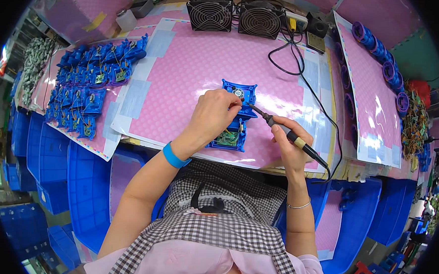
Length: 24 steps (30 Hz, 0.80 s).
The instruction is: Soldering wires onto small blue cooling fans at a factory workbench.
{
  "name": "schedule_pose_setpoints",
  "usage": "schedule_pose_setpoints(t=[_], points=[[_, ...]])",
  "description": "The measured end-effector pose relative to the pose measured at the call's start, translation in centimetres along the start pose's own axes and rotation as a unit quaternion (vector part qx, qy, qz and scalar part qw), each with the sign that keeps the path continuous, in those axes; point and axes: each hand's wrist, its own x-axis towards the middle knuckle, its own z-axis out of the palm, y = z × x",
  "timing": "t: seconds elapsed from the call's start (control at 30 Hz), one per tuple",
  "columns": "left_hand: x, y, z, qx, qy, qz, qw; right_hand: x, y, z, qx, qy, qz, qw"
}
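My right hand (292,143) is closed around a soldering iron (290,135) with a black and yellow handle. Its thin tip points left, at the inside of a blue plastic housing (249,91) on the pink mat, beside a round speaker (238,93). Over the housing's left side, my left hand (216,112) has thumb and forefinger pinched together; whatever they hold is hidden. Nearer to me lies a second blue housing part with a green circuit board (227,138) in it, adjoining the first.
Two black fans (210,14) stand at the table's back. The iron's black cord (325,110) loops across the right side. Rows of blue housings (92,63) sit at left. Purple-and-blue round parts (378,48) line a board at right, near bundled wires (414,125). Blue bins (90,194) are below the table.
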Motion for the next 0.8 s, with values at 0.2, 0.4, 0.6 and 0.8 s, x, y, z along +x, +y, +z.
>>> schedule_pose_setpoints(t=[0.2, 0.4, 0.6, 0.8], points=[[0.0, -0.1, 0.1, 0.001, -0.006, -0.006, 1.000, 0.0, -0.3, -0.3, -0.005, 0.013, -0.024, 1.000], [0.1, -0.1, 0.2, -0.008, -0.008, -0.015, 1.000, -0.1, -0.5, -0.4, -0.006, 0.008, -0.022, 1.000], [0.3, 0.0, 0.2, -0.002, -0.011, -0.013, 1.000, -0.3, -0.8, -0.4, 0.012, 0.009, -0.011, 1.000], [0.3, -0.1, 0.4, 0.001, -0.007, -0.009, 1.000, -0.3, -0.4, -0.5, -0.003, 0.015, -0.018, 1.000]])
